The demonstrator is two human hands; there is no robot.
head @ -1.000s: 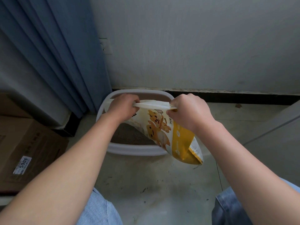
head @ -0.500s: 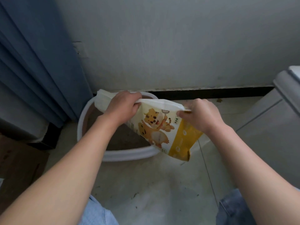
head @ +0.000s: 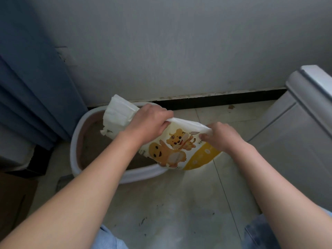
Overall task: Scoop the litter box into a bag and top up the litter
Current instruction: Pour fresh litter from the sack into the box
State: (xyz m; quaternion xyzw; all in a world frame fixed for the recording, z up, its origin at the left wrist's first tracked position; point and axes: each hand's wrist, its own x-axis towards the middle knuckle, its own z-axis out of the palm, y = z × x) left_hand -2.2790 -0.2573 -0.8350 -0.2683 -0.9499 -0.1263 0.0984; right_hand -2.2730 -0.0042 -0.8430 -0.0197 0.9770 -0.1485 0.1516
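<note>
"Two denim knees (head: pixel 111 238) at six o'clock, then bare floor tiles (head: pixel 170 203). What is the person at, past those?"

"Both forearms reach to a litter bag (head: pixel 179 150) printed with cartoon tigers, held over the near-right rim of the litter box (head: pixel 143 174). The left hand (head: pixel 149 123), at twelve o'clock of the bag, is wrapped round its upper edge. The right hand (head: pixel 221 135), at two o'clock, pinches that edge with thumb and curled fingers."

"Is litter running out?"

"None shows. The bag's crumpled white end (head: pixel 118 115) juts out at ten o'clock, over the grey litter (head: pixel 89 141) in the box, and its yellow base hangs at five o'clock across the rim. It reads as the topping-up step, pour not begun. No scoop or waste bag is in view."

"And next?"

"Probably lifting the yellow base so the white end points down, and keeping that mouth inside the rim, or grains land on the tiles. Whether the mouth is open cannot be told."

"Beyond the box?"

"Blue curtain (head: pixel 36 87) at nine o'clock, grey cabinet (head: pixel 296 132) at three, black skirting (head: pixel 215 99) and wall (head: pixel 179 42) at twelve."
</note>
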